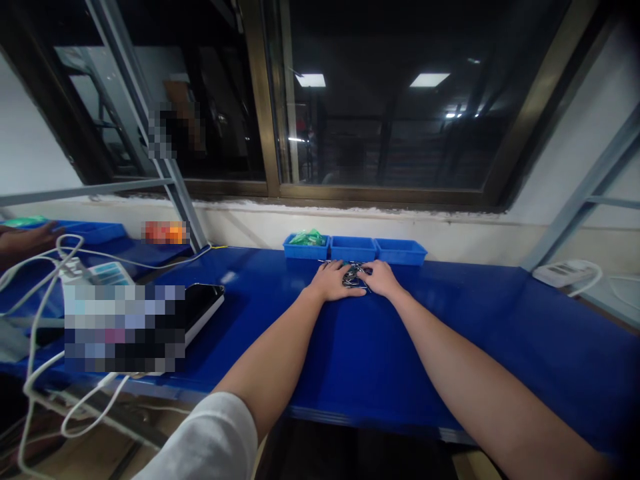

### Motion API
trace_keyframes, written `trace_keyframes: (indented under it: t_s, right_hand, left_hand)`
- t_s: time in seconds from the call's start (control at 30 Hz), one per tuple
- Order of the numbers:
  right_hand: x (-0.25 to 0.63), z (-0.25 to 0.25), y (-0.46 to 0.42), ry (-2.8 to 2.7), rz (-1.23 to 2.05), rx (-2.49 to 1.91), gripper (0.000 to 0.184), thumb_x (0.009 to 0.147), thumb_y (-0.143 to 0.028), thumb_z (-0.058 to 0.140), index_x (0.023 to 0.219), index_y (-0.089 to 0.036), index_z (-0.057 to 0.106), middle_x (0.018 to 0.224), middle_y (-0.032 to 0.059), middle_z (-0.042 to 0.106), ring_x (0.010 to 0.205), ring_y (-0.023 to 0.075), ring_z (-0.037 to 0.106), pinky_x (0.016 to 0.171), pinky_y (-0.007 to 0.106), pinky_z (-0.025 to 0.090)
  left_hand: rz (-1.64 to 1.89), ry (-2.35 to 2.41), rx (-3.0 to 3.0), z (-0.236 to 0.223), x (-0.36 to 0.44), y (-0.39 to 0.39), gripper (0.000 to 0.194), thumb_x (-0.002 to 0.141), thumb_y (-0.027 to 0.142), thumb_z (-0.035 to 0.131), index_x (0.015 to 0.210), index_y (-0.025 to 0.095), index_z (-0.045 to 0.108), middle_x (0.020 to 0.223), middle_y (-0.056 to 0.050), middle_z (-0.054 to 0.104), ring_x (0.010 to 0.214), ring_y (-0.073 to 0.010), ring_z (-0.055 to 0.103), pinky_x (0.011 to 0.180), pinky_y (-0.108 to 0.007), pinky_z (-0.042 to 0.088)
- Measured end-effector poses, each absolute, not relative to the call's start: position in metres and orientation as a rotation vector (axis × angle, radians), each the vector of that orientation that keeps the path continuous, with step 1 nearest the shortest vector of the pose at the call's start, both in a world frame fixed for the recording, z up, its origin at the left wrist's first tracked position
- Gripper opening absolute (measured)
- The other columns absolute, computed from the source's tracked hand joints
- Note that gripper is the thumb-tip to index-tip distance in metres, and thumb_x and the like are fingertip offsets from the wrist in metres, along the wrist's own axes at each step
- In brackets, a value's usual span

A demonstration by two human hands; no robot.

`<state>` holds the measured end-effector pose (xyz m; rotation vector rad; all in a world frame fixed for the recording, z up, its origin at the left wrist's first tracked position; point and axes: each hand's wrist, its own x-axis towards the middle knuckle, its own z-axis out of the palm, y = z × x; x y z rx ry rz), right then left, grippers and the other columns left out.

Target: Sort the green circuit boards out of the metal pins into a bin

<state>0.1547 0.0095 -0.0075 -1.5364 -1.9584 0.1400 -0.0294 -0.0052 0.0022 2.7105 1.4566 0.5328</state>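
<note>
A small heap of thin, dark, shiny pieces [353, 275] lies on the blue tabletop; their exact kind is too small to tell. My left hand [333, 281] rests flat at the heap's left side, its fingers spread and its thumb stretched along the near edge. From the right, my right hand [383, 279] touches the same heap with bent fingers. Its fingertips are partly hidden, so what they grip cannot be made out. Just behind the hands stand three blue bins: the left bin [306, 251] with green plastic bags [307, 238] in it, the middle bin [353, 249] and the right bin [401, 252].
A phone-like black device [205, 297] and white cables [31, 373] are at the left. A white power strip [563, 273] lies at the far right. Another person's hand [35, 239] shows at the left edge, near another blue bin [97, 232]. Metal posts and a window stand behind.
</note>
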Motion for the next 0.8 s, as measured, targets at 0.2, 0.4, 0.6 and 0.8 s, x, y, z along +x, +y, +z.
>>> trace_keyframes:
  t_s: [0.2,0.4,0.6,0.8]
  right_hand:
    - [0.155,-0.006,0.009,-1.925,0.198,-1.451,0.016,0.072,-0.026,0.06,0.083,-0.022,0.071,0.086,0.003,0.07,0.081,0.0176,0.063,0.078,0.028,0.044]
    - [0.153,-0.004,0.006,-1.873,0.173,-1.425,0.014,0.074,-0.026,0.059,0.078,-0.022,0.071,0.08,0.0031,0.071,0.072,0.0171,0.063,0.074,0.029,0.045]
    - [0.154,0.0,0.004,-1.772,0.083,-1.39,0.019,0.078,-0.032,0.054,0.076,-0.021,0.069,0.079,0.0042,0.071,0.076,0.0196,0.064,0.077,0.03,0.044]
    - [0.149,0.01,-0.003,-1.527,0.088,-1.258,0.024,0.083,-0.035,0.046,0.08,-0.018,0.062,0.075,0.0064,0.07,0.073,0.0188,0.065,0.076,0.03,0.044]
  left_hand:
    - [0.588,1.482,2.73,0.001,-0.027,-0.003,0.079,0.067,0.075,0.042,0.127,0.023,0.046,0.135,-0.012,0.043,0.126,-0.0307,0.036,0.103,-0.047,0.026]
    - [0.576,1.502,2.718,0.003,-0.028,-0.004,0.076,0.068,0.075,0.042,0.125,0.024,0.048,0.134,-0.011,0.045,0.125,-0.0309,0.037,0.101,-0.048,0.028]
    - [0.59,1.501,2.708,0.004,-0.027,-0.005,0.078,0.066,0.076,0.042,0.123,0.024,0.05,0.133,-0.011,0.046,0.124,-0.0311,0.038,0.101,-0.048,0.028]
    - [0.745,1.473,2.666,0.006,-0.026,-0.005,0.076,0.065,0.073,0.049,0.12,0.021,0.053,0.129,-0.012,0.05,0.121,-0.0316,0.042,0.1,-0.048,0.03]
